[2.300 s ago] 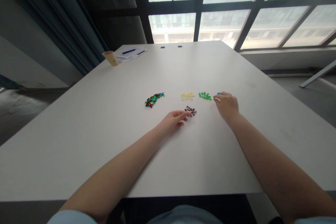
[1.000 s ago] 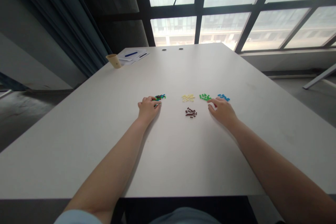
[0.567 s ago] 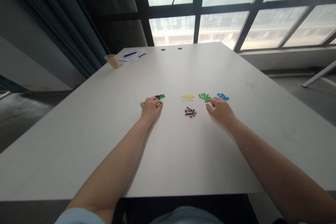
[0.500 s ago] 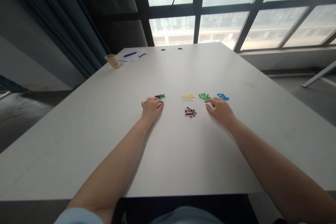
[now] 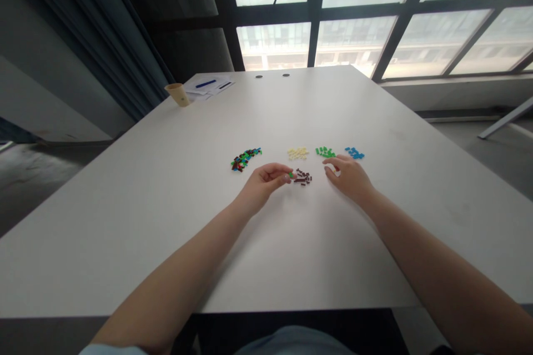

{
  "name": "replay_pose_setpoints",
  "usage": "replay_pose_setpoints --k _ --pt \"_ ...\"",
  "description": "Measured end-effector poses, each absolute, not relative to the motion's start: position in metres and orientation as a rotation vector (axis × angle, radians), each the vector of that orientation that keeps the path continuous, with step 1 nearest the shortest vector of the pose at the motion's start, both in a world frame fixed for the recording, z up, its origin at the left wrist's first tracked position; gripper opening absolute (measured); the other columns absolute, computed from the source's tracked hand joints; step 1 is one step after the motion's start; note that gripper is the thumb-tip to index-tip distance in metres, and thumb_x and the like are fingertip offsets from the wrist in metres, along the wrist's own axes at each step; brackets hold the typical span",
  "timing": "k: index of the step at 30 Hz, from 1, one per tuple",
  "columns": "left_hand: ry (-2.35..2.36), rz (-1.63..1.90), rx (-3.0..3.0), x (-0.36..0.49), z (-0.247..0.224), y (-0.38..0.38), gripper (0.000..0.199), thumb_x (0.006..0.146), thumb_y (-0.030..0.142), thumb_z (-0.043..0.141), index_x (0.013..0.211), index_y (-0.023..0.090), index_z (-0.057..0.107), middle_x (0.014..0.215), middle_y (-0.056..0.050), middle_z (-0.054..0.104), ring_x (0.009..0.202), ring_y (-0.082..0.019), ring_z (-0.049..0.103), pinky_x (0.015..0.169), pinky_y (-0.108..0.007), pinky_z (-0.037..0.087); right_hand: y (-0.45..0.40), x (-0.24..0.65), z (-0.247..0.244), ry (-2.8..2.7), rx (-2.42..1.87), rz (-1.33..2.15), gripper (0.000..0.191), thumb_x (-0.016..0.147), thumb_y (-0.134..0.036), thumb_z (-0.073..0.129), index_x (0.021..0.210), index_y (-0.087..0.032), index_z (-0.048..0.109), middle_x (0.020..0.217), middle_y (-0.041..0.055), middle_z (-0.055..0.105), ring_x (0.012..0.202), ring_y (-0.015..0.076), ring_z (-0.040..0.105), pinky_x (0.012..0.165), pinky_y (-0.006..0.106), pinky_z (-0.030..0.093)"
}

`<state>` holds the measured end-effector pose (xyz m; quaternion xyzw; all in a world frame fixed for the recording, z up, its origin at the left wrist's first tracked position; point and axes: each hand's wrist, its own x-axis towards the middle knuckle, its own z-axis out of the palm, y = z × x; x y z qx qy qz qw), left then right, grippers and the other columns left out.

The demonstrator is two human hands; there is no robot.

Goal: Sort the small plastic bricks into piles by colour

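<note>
A small green building brick [image 5: 290, 175] is pinched between the thumb and fingers of my left hand [image 5: 262, 186], just left of the dark brown brick pile [image 5: 303, 177]. My right hand [image 5: 348, 175] rests near the table, its thumb and index finger curved apart with a gap between them. Whether anything small lies under its other fingers cannot be made out. Just beyond that hand are the green brick pile [image 5: 325, 152] and the blue brick pile [image 5: 355, 153]. Left of the green pile is a pale yellow brick pile [image 5: 297, 153]. A mixed-colour brick heap [image 5: 245, 160] lies behind my left hand.
The white table [image 5: 266, 255] stretches toward the windows. At its far left stand a tan cup [image 5: 178, 95] and papers [image 5: 195, 90] with a blue pen [image 5: 206, 83] on them. Two round dark discs [image 5: 259, 76] sit at the far edge.
My left hand has moved right, from the mixed heap to beside the brown pile, with a green brick now in its fingers. The heap is uncovered. My right hand has barely shifted.
</note>
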<state>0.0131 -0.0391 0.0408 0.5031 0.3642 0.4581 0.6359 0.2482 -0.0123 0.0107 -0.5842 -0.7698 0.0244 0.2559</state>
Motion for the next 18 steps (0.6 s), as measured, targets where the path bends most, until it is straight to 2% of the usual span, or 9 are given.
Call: replay_pose_setpoints --k 4,12,18 --pt "0.694 0.985 0.949 0.019 0.044 -0.05 0.026 0.057 0.033 0.077 0.075 0.017 0.066 0.07 -0.001 0.067 0.065 -0.009 0.059 0.068 -0.023 0.044 -0.013 0.248 0.012 -2.096 -1.577 0.067 0.026 0.078 -0.025 0.046 0.092 -0.018 0.067 0.073 0.0051 0.059 0.069 0.0176 0.052 0.071 0.029 0.039" --pt "0.609 0.933 0.898 0.022 0.043 -0.054 0.025 0.056 0.032 0.078 0.074 0.017 0.068 0.063 -0.001 0.065 0.062 -0.009 0.057 0.068 -0.025 0.043 -0.013 0.247 0.012 -2.094 -1.561 0.065 0.026 0.078 -0.026 0.046 0.091 -0.018 0.067 0.074 0.0054 0.059 0.071 0.0178 0.052 0.071 0.029 0.039" --pt "0.612 0.92 0.891 0.023 0.043 -0.054 0.023 0.056 0.031 0.078 0.071 0.017 0.068 0.062 0.0 0.065 0.061 -0.008 0.056 0.066 -0.023 0.042 -0.015 0.245 0.015 -2.099 -1.53 0.057 0.019 0.078 -0.025 0.047 0.072 -0.018 0.063 0.067 0.0041 0.055 0.067 0.0167 0.05 0.065 0.028 0.038"
